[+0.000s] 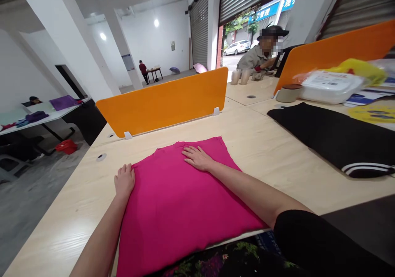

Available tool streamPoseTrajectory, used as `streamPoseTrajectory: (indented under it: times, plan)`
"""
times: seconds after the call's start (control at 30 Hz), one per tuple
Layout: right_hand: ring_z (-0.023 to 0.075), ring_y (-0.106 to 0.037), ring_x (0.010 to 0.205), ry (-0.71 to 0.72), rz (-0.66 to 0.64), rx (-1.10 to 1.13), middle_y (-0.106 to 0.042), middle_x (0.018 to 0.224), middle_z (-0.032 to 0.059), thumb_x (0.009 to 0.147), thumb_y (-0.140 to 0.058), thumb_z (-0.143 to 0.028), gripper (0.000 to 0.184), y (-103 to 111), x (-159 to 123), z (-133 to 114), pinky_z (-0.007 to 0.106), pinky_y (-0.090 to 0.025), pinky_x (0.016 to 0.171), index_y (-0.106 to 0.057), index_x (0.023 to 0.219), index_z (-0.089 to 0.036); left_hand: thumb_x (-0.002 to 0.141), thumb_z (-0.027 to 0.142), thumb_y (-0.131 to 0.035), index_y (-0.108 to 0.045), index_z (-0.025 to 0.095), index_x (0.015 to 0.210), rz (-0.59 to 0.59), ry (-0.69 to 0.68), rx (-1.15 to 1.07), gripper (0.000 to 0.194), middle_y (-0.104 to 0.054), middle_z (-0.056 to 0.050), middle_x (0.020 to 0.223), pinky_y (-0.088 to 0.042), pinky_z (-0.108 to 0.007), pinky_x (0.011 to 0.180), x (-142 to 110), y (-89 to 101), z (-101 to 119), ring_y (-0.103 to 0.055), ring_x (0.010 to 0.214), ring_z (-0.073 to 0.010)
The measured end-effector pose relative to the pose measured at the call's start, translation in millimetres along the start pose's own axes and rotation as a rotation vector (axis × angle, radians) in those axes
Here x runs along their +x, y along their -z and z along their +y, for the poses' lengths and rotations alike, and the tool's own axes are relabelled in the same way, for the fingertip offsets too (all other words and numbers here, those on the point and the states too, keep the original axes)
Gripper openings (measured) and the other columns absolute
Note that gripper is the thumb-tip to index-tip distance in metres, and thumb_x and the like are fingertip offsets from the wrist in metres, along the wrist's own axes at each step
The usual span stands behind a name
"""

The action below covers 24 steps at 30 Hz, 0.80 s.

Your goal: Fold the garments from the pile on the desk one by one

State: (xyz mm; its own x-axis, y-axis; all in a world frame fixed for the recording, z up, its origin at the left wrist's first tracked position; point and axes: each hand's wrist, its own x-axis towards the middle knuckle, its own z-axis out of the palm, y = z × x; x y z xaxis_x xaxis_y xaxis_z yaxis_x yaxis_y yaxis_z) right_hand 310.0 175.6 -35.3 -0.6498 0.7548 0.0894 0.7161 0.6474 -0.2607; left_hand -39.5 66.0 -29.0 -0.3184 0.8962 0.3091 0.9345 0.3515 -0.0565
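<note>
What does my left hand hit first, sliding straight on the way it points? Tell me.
Your left hand would probably meet the orange divider ahead, near its left white foot; the exact line and depth are hard to judge.

An orange divider (pixel 163 102) stands on the pale wooden table (pixel 77 203).

Black sleeve (pixel 311 240), dark floral-print garment (pixel 226 260) touched with green and purple
</note>
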Motion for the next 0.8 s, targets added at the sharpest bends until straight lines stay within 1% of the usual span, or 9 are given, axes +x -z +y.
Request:
streamPoseTrajectory:
  times: [0.1, 0.2, 0.3, 0.37, 0.43, 0.5, 0.57, 0.67, 0.8]
  plan:
    - [0.0272, -0.022, 0.143, 0.006, 0.025, -0.006, -0.029, 0.155, 0.0042, 0.098, -0.027, -0.050, 0.055, -1.1, -0.2, -0.7, 0.054, -0.014, 0.115, -0.036, 0.147, -0.027, 0.093, 0.023, -0.032, -0.054, 0.011, 0.123, 0.130, -0.004, 0.082, 0.039, -0.052, -0.018, 0.134, -0.037, -0.053, 0.099, 8.5, 7.3, 8.7, -0.040, 0.128, -0.0333]
    - [0.0271, -0.023, 0.143, 0.020, 0.031, -0.017, -0.030, 0.155, 0.0045, 0.098, -0.027, -0.050, 0.055, -2.7, 2.0, 0.6, 0.054, -0.016, 0.114, -0.037, 0.146, -0.027, 0.091, 0.018, -0.034, -0.058, 0.011, 0.115, 0.211, -0.180, 0.014, 0.035, -0.057, -0.017, 0.124, -0.039, -0.046, 0.099, 18.2, 16.0, 37.8, -0.047, 0.121, -0.0299]
    - [0.0268, -0.022, 0.143, 0.026, 0.027, -0.013, -0.030, 0.155, 0.0038, 0.098, -0.027, -0.049, 0.054, -4.2, 3.7, 2.4, 0.055, -0.015, 0.114, -0.038, 0.146, -0.026, 0.092, 0.020, -0.035, -0.060, 0.016, 0.113, 0.095, -0.503, -0.149, 0.033, -0.061, -0.013, 0.118, -0.042, -0.037, 0.099, 23.0, 12.3, 75.2, -0.055, 0.113, -0.0229]
    - [0.0270, -0.022, 0.143, 0.022, 0.022, -0.003, -0.030, 0.155, 0.0033, 0.098, -0.027, -0.049, 0.054, -4.5, 3.9, 3.1, 0.056, -0.015, 0.114, -0.038, 0.146, -0.026, 0.094, 0.024, -0.034, -0.057, 0.018, 0.121, 0.008, -0.591, -0.216, 0.036, -0.057, -0.011, 0.130, -0.040, -0.038, 0.104, 23.5, 2.4, 95.1, -0.051, 0.122, -0.0217]
    - [0.0271, -0.023, 0.142, 0.019, 0.019, 0.002, -0.030, 0.155, 0.0032, 0.098, -0.027, -0.049, 0.054, -4.0, 3.8, 3.3, 0.057, -0.015, 0.114, -0.038, 0.146, -0.026, 0.096, 0.029, -0.032, -0.051, 0.019, 0.132, -0.049, -0.525, -0.234, 0.042, -0.047, -0.010, 0.143, -0.035, -0.043, 0.109, 24.2, -8.6, 106.1, -0.041, 0.133, -0.0233]
    - [0.0272, -0.023, 0.142, 0.020, 0.020, 0.001, -0.031, 0.154, 0.0033, 0.098, -0.029, -0.048, 0.053, -3.2, 3.7, 3.3, 0.058, -0.015, 0.114, -0.039, 0.146, -0.027, 0.097, 0.033, -0.030, -0.043, 0.020, 0.140, -0.094, -0.446, -0.229, 0.046, -0.039, -0.009, 0.150, -0.031, -0.047, 0.112, 26.1, -16.0, 108.8, -0.033, 0.139, -0.0250]
    - [0.0272, -0.023, 0.142, 0.020, 0.026, 0.000, -0.031, 0.154, 0.0035, 0.098, -0.030, -0.048, 0.052, -2.8, 3.9, 3.2, 0.057, -0.016, 0.113, -0.039, 0.145, -0.027, 0.098, 0.035, -0.028, -0.038, 0.020, 0.144, -0.130, -0.439, -0.214, 0.050, -0.034, -0.007, 0.153, -0.028, -0.048, 0.113, 28.6, -17.8, 108.0, -0.028, 0.141, -0.0257]
    - [0.0272, -0.024, 0.142, 0.022, 0.036, 0.008, -0.032, 0.154, 0.0039, 0.097, -0.032, -0.047, 0.051, -3.9, 4.9, 2.6, 0.056, -0.016, 0.114, -0.041, 0.144, -0.028, 0.098, 0.036, -0.026, -0.037, 0.018, 0.144, -0.130, -0.425, -0.165, 0.051, -0.033, -0.008, 0.154, -0.028, -0.049, 0.113, 29.6, -10.8, 110.0, -0.028, 0.141, -0.0271]
    - [0.0251, -0.031, 0.139, 0.036, 0.130, 0.076, -0.040, 0.149, 0.0070, 0.095, -0.041, -0.043, 0.049, -4.0, 6.5, 4.1, 0.051, -0.022, 0.113, -0.047, 0.140, -0.024, 0.097, 0.034, -0.029, -0.044, 0.012, 0.139, -0.036, -0.343, -0.073, 0.050, -0.040, -0.014, 0.149, -0.030, -0.052, 0.111, 13.1, 7.7, 119.6, -0.032, 0.138, -0.0310]
